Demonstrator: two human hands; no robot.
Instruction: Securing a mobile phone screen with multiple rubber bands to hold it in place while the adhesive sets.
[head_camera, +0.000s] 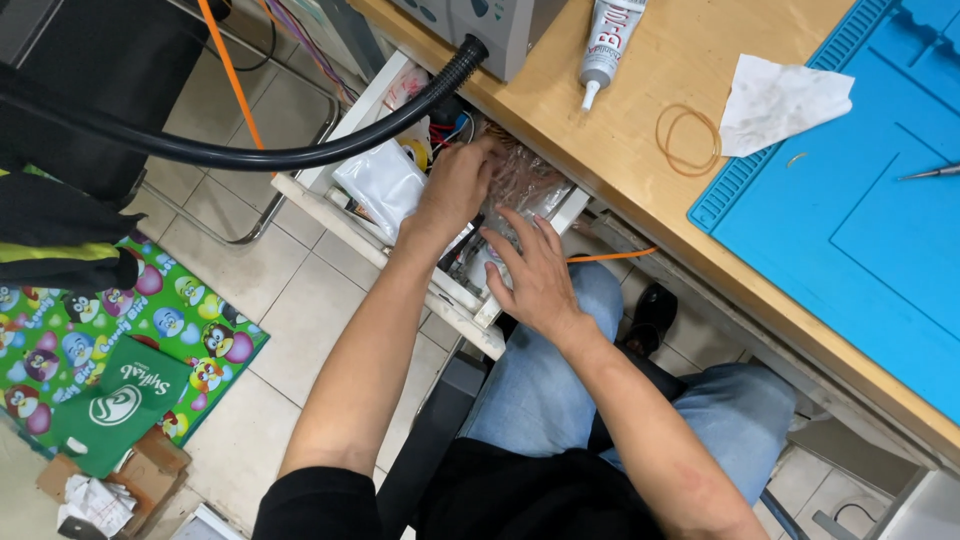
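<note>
Your left hand reaches into the open white drawer under the desk edge, fingers curled on a crinkled clear plastic bag. Your right hand lies just below the bag, fingers spread flat, gripping nothing.

Blue mat, tan wooden desk, white drawer — green cartoon-patterned sheet, orange rubber band.

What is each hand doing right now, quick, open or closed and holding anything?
Left hand: curled closed on the clear plastic bag in the open drawer.
Right hand: open, fingers spread, resting on the drawer's contents, holding nothing.
</note>
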